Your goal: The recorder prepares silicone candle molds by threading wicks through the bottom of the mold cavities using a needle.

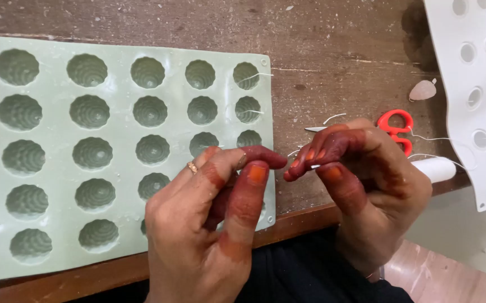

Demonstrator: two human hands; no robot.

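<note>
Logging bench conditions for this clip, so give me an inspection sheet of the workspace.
Surface: worn wooden table, scratched, white flecks.
Job's things: green silicone mould with ribbed round cavities; thin white wicks in the right column.
Clutter: red-handled scissors, white spool, white mould with round holes, pale leaf-shaped piece.
Grippers: left hand and right hand with fingertips close together over the green mould's right edge; whatever they pinch is too thin to tell.
Cables: nothing seen.
Surroundings: pale floor beyond the table edge.
</note>
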